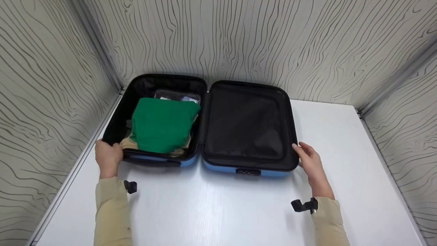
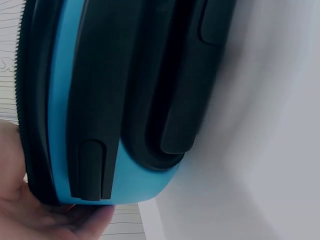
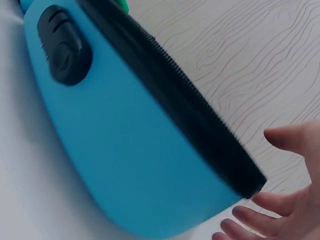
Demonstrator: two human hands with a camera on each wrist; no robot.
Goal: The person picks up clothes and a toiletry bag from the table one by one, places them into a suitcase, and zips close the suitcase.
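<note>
A blue hard-shell suitcase (image 1: 251, 126) with black lining lies open on the white table. In its left half, a folded green cloth (image 1: 164, 124) lies over beige cloth (image 1: 129, 144). My left hand (image 1: 108, 155) grips the left half's front corner, fingers wrapped around the outside of the blue shell (image 2: 137, 180). At the right half's front right corner is my right hand (image 1: 310, 160). In the right wrist view its fingers (image 3: 267, 220) touch the outer side just below the black zipper edge (image 3: 200, 132), while the thumb stands apart from it.
Behind the green cloth, a clear case (image 1: 177, 95) shows in the left half. A combination lock (image 1: 248, 172) sits on the right half's front side, a black handle (image 1: 153, 162) on the left's. Wood-grain-patterned panels (image 1: 239, 41) wall the white table (image 1: 211, 212) behind and on both sides.
</note>
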